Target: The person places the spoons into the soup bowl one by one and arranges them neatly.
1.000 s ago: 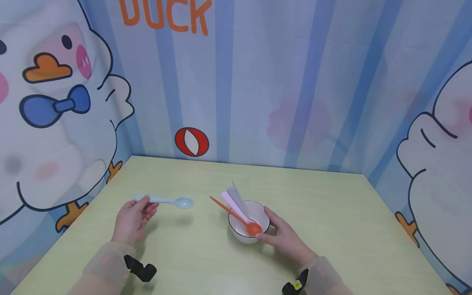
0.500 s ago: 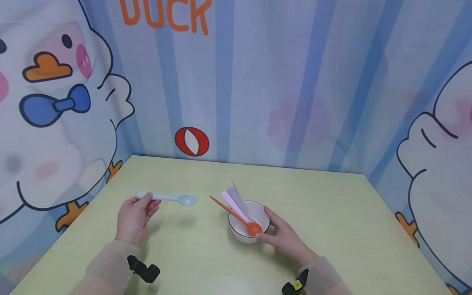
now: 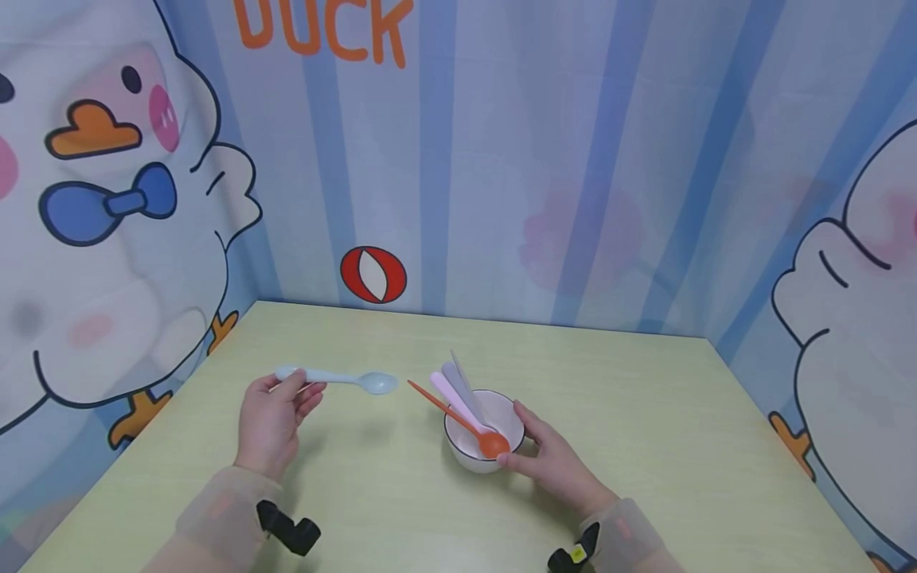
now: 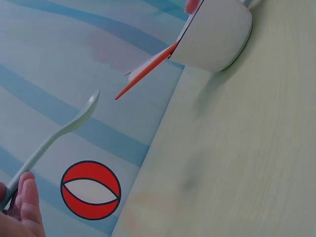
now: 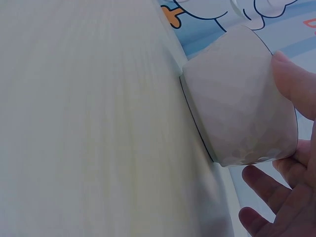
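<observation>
We hold the pale blue spoon (image 3: 337,377) by the end of its handle in our left hand (image 3: 275,418), pinched between thumb and curled fingers, so the shaft lies level and its head points toward the white bowl (image 3: 481,434). Gripping so far back leaves the whole head free, well off the yellow-green table (image 3: 630,414); the spoon hangs to the left of the bowl, apart from it. Our right hand (image 3: 552,461) rests against the bowl's right side, thumb (image 5: 291,81) on the wall near the rim and the other fingers loosely spread beside the base, which we judge steadies it. Inside the bowl lean an orange spoon (image 3: 458,422), a pink one (image 3: 450,394) and a grey one (image 3: 462,382), handles slanting out to the bowl's left.
</observation>
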Tool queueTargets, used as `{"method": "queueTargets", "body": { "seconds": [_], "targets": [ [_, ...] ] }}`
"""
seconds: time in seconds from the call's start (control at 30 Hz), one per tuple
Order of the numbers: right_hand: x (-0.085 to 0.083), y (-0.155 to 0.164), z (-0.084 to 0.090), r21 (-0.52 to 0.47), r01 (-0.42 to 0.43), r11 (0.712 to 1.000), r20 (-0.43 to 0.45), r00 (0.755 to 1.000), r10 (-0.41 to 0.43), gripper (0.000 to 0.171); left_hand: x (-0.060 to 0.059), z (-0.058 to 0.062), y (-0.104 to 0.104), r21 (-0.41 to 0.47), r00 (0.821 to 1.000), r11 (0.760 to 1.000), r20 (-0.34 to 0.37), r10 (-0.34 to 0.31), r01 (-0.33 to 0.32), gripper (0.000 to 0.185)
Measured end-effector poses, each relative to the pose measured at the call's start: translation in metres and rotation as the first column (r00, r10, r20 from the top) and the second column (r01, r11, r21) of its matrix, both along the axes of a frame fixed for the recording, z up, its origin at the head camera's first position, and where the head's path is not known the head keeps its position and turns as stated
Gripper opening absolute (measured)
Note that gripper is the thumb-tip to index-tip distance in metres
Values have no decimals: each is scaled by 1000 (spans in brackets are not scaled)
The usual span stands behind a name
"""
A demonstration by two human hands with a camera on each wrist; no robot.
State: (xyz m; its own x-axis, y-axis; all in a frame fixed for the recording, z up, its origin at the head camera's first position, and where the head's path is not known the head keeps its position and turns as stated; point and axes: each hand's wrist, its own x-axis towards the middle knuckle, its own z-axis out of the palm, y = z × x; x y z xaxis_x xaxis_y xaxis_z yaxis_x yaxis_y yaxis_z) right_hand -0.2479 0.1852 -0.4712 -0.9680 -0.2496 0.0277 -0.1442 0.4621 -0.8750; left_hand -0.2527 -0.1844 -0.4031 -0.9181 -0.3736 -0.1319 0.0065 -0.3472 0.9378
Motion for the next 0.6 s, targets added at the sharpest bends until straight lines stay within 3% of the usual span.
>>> {"method": "queueTargets", "body": {
  "seconds": [0.6],
  "targets": [
    [0,0,-1,3,4,1000,9,1000,-4,95,4,4,32,-23,999,999,-12,-35,35,33]
  ]
}}
